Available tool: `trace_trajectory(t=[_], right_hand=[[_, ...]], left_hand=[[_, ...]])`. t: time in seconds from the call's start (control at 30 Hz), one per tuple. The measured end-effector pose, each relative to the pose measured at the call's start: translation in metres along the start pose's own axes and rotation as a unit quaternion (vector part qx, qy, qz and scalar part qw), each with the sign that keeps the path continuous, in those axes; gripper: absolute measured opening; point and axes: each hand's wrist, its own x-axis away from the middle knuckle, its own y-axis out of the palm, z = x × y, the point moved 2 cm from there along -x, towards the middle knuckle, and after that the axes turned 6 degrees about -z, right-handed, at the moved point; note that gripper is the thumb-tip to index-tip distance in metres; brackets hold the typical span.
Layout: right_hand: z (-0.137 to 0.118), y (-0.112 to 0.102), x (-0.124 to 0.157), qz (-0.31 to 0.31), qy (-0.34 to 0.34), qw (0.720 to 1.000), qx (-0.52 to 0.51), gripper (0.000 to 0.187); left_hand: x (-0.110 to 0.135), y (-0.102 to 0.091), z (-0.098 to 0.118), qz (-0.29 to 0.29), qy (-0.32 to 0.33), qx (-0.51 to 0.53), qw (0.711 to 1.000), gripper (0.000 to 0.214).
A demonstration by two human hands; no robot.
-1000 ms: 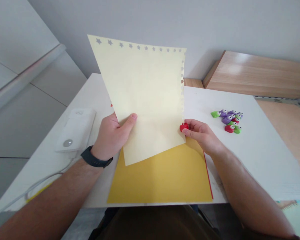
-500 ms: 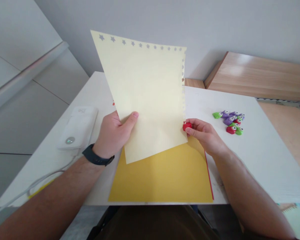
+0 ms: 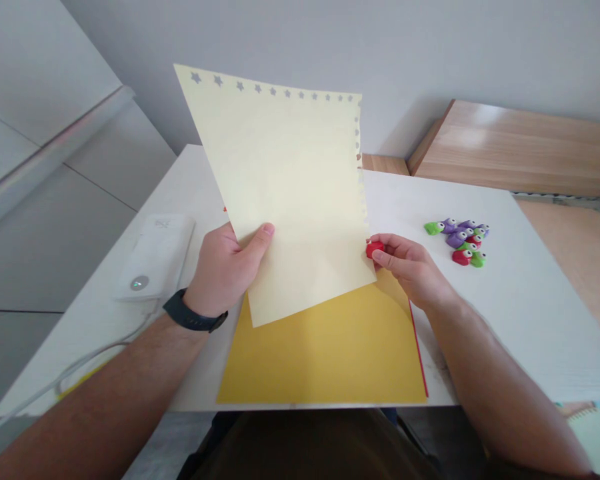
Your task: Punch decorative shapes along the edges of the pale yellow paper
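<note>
A cream sheet of paper is held up at a tilt, with small star-shaped holes along its top edge and more cut-outs down its right edge. My left hand grips its lower left side, thumb on the front and fingers hidden behind. At the sheet's lower right edge, my right hand is closed around a small red paper punch, which sits at the paper's margin. Beneath lies a yellow sheet, with a thin red edge showing along its right side.
Several red, green and purple punches with eye-like knobs cluster on the white table at right. At left lies a white power bank with a cable. A wooden panel stands at back right.
The top of the cream sheet has swung slightly to the left. Both hands keep their grip in nearly the same places, and the red punch remains at the right edge.
</note>
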Motion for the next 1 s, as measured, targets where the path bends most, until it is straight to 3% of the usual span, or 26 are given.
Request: trace_trajectory(t=[0.37,1.0], right_hand=[[0.0022,0.0001,-0.0008,-0.019,0.004,1.0,0.01,0.031],[-0.002,0.0007,0.0001,0.006,-0.001,1.0,0.014,0.031]], left_hand=[[-0.0005,-0.0012,0.0006,0.006,0.004,-0.01,1.0,0.034],[-0.0005,-0.0012,0.0016,0.007,0.003,-0.002,1.0,0.036]])
